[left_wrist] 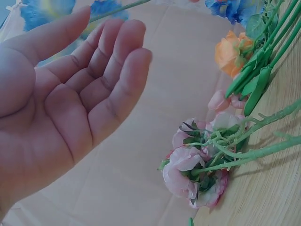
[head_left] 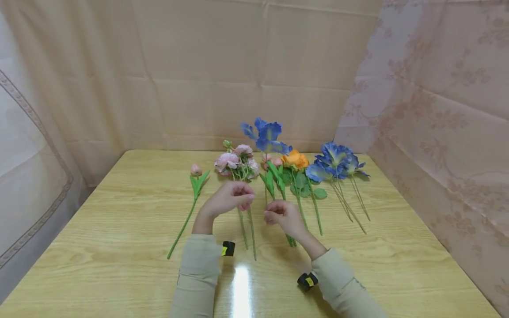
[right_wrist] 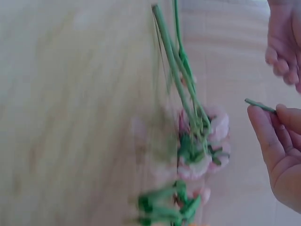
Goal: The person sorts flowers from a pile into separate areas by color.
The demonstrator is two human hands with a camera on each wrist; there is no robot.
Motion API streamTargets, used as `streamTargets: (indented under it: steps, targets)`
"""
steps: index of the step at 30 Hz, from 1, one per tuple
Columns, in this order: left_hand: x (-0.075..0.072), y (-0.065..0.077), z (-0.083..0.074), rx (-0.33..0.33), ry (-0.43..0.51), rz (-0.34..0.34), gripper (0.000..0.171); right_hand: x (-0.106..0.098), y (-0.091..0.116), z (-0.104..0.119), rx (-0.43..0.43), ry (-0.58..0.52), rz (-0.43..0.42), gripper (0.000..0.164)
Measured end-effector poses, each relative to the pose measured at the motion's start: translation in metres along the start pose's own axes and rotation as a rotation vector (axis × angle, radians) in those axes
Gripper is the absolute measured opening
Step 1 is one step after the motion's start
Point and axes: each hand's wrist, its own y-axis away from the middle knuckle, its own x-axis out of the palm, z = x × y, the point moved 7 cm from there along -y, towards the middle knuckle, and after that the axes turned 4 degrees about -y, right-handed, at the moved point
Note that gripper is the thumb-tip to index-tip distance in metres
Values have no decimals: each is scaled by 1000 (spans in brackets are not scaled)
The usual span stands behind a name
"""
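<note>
My right hand (head_left: 289, 218) pinches the thin green stem of a blue iris (head_left: 269, 134) near its lower end, thumb against finger. The iris stands upright above the table, its ruffled bloom at the top. In the right wrist view a short end of the stem (right_wrist: 258, 105) pokes out past the fingertips. My left hand (head_left: 226, 199) hovers to the left of that stem, fingers loosely bent and nothing in the palm (left_wrist: 56, 122). Below it on the table lie pink peonies (head_left: 234, 162), their stems toward me.
A single pink tulip (head_left: 195, 183) lies at the left. Right of the peonies are pink tulips with green leaves (head_left: 278, 176), orange roses (head_left: 295, 160) and more blue irises (head_left: 334, 161). All rest on the wooden table (head_left: 119, 229); a beige curtain (head_left: 246, 66) hangs behind.
</note>
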Motion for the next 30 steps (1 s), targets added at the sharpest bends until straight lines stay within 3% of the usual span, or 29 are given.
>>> streamTargets:
  steps: [5,8,14,18,24,30]
  targets:
    - [-2,3,3,-28,-13,-4,14,-30,0,-5,45,49,-133,12]
    - [-4,4,3,-41,-23,-9,14,-54,1,-2,45,148,-242,10]
    - [-4,5,3,-50,-51,8,16,-112,4,2,78,317,-437,11]
    - [-3,5,5,-65,-54,22,17,-155,10,-3,175,359,-510,15]
    - [-3,4,7,-85,-69,33,17,-204,20,-5,266,479,-517,18]
    - [-3,5,7,-98,-71,46,17,-225,17,-11,321,589,-441,20]
